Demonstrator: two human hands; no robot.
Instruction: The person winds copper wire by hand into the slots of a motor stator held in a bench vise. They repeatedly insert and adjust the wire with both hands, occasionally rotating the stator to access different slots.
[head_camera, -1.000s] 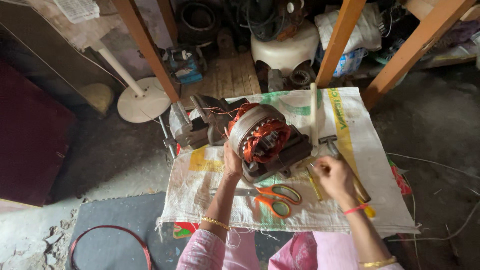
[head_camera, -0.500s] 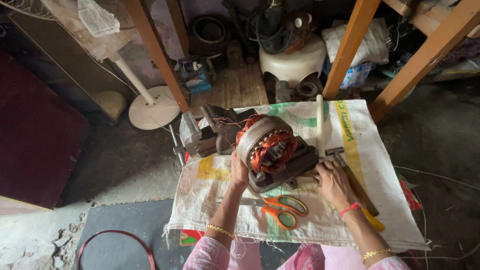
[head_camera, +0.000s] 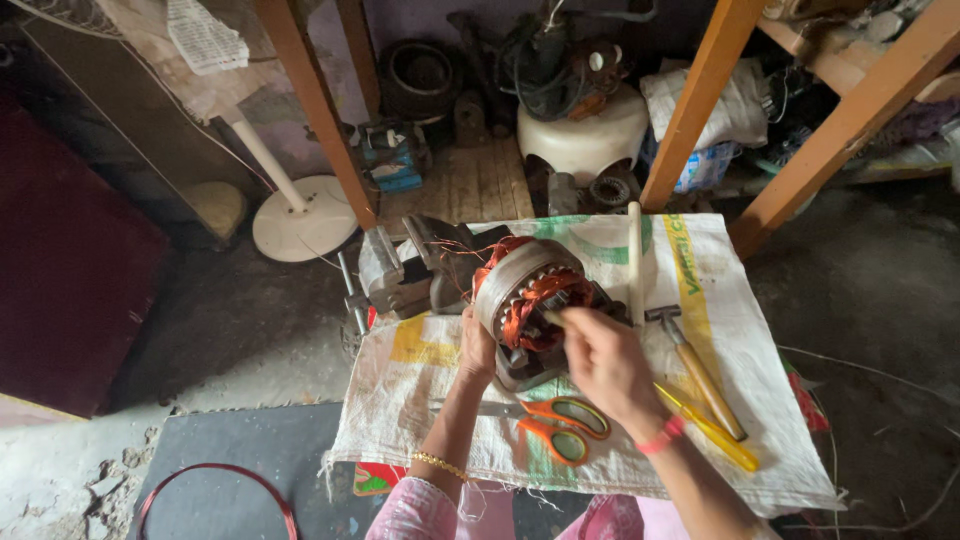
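Note:
An electric motor stator (head_camera: 527, 300) with copper windings sits tilted on a white woven sack (head_camera: 610, 400) spread on the floor. My left hand (head_camera: 477, 350) holds the stator's lower left side. My right hand (head_camera: 605, 365) is raised in front of the stator and grips a thin stick-like tool (head_camera: 556, 320) whose tip points into the windings. Orange-handled scissors (head_camera: 555, 425) lie on the sack just below my hands.
A hammer (head_camera: 697, 365) and a yellow-handled tool (head_camera: 710, 430) lie right of the stator, a white rod (head_camera: 634, 262) behind it. A metal vise (head_camera: 400, 270) stands at the left. Orange wooden legs (head_camera: 315, 110), a fan base (head_camera: 300, 225) and clutter fill the back. A red wire loop (head_camera: 215, 495) lies lower left.
My right hand has lifted off the sack by the hammer and moved left to the stator, now holding a thin tool. The view has shifted closer.

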